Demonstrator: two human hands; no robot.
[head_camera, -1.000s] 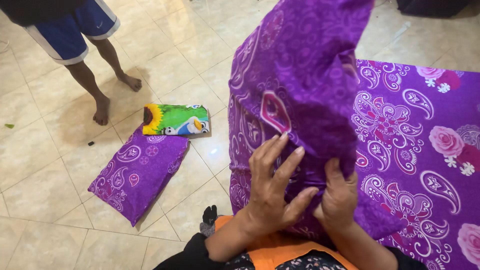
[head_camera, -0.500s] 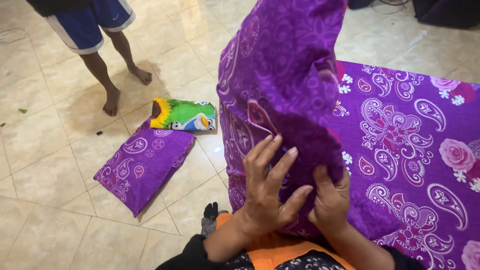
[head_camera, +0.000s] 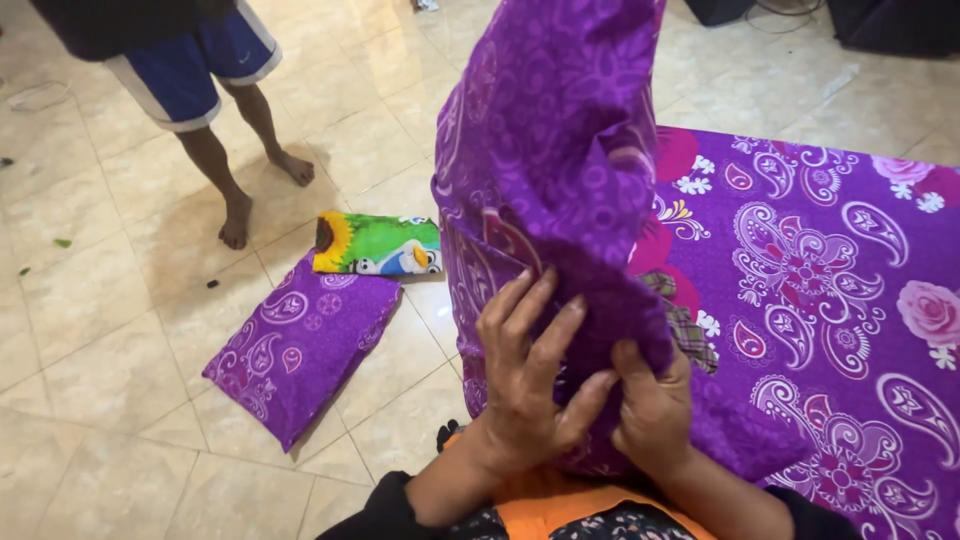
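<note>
Tall purple cotton pillowcase with paisley print (head_camera: 560, 170), stuffed and bulky, stood upright in front of the camera, lower end at the lap; cloth soft, deeply creased, folded over itself in a thick ridge down the middle. Left hand (head_camera: 525, 385) laid flat against the near face of the cover, fingers (head_camera: 520, 310) spread wide and pointing up, thumb hooked round the fold toward the other hand; pressing rather than gripping. Right hand (head_camera: 655, 410) closed in a fist on a bunched pinch of the same fabric, knuckles toward the camera, thumb up against the ridge. Both forearms rising from the bottom edge, close together, hands touching at the thumbs. Orange cloth (head_camera: 560, 500) across the lap beneath the wrists. To the right, flat purple bedsheet with paisley swirls and pink roses (head_camera: 840, 280) spread smooth over a low mattress; small chequered patch showing just beside the raised cover. On the glossy beige tiled floor (head_camera: 100, 340), a smaller purple paisley pillow (head_camera: 305, 350), rectangular and plump, lying askew; touching its far end, a folded green cloth with a sunflower and cartoon print (head_camera: 378, 245). Farther off, bare legs of another person in blue shorts with white trim (head_camera: 215, 120), well apart from the pillows.
</note>
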